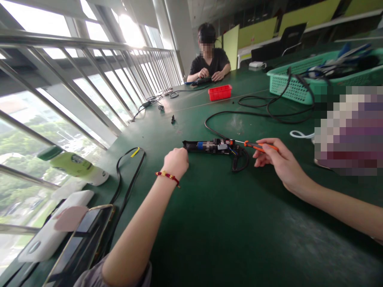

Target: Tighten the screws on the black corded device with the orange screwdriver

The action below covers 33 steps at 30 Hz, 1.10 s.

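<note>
My right hand [273,157] grips a screwdriver [259,146] with an orange and black handle. Its thin shaft points left, and the tip meets the right part of an opened black corded device [209,146]. That device is long and tube-shaped, lies on the green table, and shows a blue band, clear tape and loose wires. Closed around its left end is my left hand [176,161], with the fingertips hidden from me. A black curved piece [236,164] rests against the device's right end, below the wires.
A green basket [290,89] of tools and cables stands at right, near a red tray [220,93]. Across the green table [224,223] a person [209,59] handles a similar device. A bottle [74,163], a phone [80,243] and a black strap [131,183] lie left.
</note>
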Each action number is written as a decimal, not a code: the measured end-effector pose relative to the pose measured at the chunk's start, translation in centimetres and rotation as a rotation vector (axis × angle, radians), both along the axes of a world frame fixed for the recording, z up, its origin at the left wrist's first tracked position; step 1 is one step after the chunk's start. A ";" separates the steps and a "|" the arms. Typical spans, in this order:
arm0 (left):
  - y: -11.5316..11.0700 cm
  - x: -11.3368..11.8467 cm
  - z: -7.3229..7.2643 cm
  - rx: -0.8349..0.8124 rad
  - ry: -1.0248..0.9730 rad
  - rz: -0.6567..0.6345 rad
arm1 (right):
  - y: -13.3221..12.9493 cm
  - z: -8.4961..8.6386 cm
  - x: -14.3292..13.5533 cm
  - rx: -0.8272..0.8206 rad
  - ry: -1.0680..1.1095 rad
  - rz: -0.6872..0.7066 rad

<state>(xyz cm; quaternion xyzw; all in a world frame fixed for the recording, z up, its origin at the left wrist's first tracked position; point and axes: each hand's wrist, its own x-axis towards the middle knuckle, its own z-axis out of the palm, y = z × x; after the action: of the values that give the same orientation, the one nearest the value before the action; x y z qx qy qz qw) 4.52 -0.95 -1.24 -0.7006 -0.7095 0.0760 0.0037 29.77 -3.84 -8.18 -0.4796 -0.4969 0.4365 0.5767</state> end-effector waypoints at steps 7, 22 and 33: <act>-2.8 6.4 -2.7 0.101 -0.212 -0.789 | 0.0 -0.1 0.0 0.032 0.003 0.001; 0.0 2.9 -4.5 0.279 -0.518 -0.535 | 0.1 0.5 0.5 0.151 -0.004 -0.023; 1.3 1.2 -5.7 0.456 -0.462 -0.410 | -0.7 0.9 0.2 0.215 -0.023 0.081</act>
<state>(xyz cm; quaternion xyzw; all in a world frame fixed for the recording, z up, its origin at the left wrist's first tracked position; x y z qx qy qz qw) 5.72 0.38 -6.98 -0.8078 -0.5355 -0.2459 0.0148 29.96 -4.58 -7.32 -0.3992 -0.5664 0.3982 0.6011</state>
